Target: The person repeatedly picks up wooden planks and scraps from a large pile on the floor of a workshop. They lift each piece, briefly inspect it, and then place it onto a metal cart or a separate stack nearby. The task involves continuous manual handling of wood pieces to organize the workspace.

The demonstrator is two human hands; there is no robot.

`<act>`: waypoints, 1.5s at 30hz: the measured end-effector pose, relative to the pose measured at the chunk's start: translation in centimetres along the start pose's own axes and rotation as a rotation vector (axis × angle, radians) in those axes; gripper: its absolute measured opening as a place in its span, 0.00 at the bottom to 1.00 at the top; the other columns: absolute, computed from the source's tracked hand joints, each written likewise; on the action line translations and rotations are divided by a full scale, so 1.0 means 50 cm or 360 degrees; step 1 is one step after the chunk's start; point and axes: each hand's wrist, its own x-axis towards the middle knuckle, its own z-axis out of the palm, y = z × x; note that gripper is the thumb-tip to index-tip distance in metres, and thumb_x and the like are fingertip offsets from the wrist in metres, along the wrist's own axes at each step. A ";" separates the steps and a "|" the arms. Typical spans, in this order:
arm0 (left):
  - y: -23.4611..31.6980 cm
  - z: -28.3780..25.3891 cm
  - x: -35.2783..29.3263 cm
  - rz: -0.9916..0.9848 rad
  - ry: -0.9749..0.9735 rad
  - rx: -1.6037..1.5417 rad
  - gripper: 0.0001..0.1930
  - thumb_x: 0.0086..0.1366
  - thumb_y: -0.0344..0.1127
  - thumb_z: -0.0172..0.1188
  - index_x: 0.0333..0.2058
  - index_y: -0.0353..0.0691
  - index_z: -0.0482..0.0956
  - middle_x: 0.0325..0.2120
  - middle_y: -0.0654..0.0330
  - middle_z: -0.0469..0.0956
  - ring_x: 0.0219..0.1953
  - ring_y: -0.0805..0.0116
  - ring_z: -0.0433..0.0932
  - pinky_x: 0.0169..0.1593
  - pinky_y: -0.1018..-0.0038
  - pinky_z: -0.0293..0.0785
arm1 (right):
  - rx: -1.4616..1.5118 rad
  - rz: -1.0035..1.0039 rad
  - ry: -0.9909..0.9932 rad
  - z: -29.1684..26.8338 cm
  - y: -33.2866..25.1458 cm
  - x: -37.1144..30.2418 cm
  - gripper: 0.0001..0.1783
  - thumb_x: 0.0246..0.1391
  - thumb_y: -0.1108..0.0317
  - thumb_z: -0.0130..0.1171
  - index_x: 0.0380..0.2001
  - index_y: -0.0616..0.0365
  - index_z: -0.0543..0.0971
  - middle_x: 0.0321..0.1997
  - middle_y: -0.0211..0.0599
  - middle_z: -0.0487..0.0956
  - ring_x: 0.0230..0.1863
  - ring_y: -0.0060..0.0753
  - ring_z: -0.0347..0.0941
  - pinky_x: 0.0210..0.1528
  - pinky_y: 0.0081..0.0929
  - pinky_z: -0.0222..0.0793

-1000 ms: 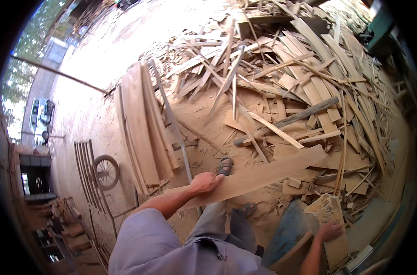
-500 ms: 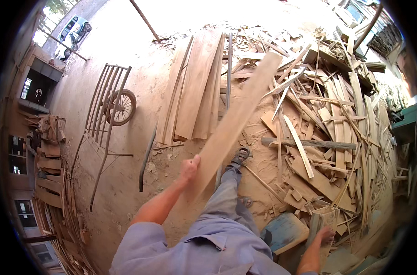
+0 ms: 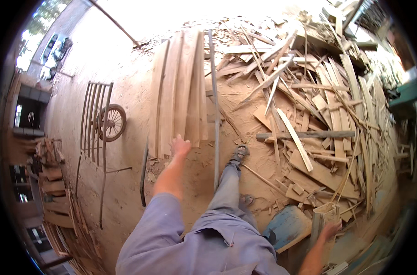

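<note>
Long pale wooden plank [image 3: 170, 96]: shifted, now lying among flat brown wooden boards [image 3: 193, 101], placing seemingly done. Left hand [image 3: 180, 145]: fingers loosening. Right hand [image 3: 331, 230]: grip untellable. Jumbled pale offcuts [image 3: 294, 139]: lying unstacked.

Over at the left of the frame I've got a metal handcart [image 3: 104, 178], its spoked wheel [image 3: 112, 123] standing upright beside the slats. Up in the upper left, there's a parked vehicle [image 3: 57, 51], and a thin pole [image 3: 114, 23] slants nearby. Across the right, I'm looking at a sprawling offcut heap [image 3: 327, 114], a greyish timber [image 3: 318, 134] lying across it. Lower left: stacked boards [image 3: 52, 174], rough and uneven.
</note>
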 end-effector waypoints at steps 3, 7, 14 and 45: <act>0.079 0.119 0.001 0.0150 -0.0194 0.0259 0.35 0.57 0.45 0.56 0.63 0.40 0.68 0.62 0.43 0.67 0.66 0.43 0.62 0.67 0.53 0.60 | 0.0105 0.0014 -0.0134 0.017 -0.087 0.033 0.24 0.63 0.64 0.52 0.60 0.62 0.71 0.59 0.55 0.73 0.60 0.57 0.68 0.63 0.48 0.63; 0.241 0.358 -0.071 0.0594 -0.0775 0.0073 0.36 0.56 0.46 0.60 0.60 0.31 0.70 0.52 0.41 0.77 0.56 0.45 0.74 0.62 0.61 0.66 | -0.0119 -0.0180 0.0081 -0.036 -0.161 0.075 0.25 0.63 0.57 0.51 0.57 0.61 0.72 0.57 0.51 0.75 0.60 0.54 0.67 0.63 0.46 0.62; 0.605 0.600 -0.121 0.0781 -0.1484 -0.0066 0.37 0.56 0.42 0.64 0.60 0.23 0.67 0.52 0.39 0.77 0.54 0.50 0.77 0.58 0.64 0.70 | -0.0016 0.0246 -0.0094 -0.054 -0.249 0.052 0.29 0.57 0.57 0.59 0.58 0.58 0.68 0.60 0.47 0.69 0.65 0.54 0.59 0.67 0.52 0.51; 0.968 0.829 -0.515 -0.0282 -0.2520 -0.1373 0.22 0.67 0.29 0.55 0.59 0.34 0.66 0.52 0.50 0.75 0.50 0.53 0.78 0.49 0.50 0.81 | 0.0192 0.0359 -0.0092 -0.087 -0.274 0.097 0.33 0.43 0.65 0.64 0.56 0.59 0.70 0.57 0.49 0.70 0.64 0.57 0.60 0.67 0.53 0.49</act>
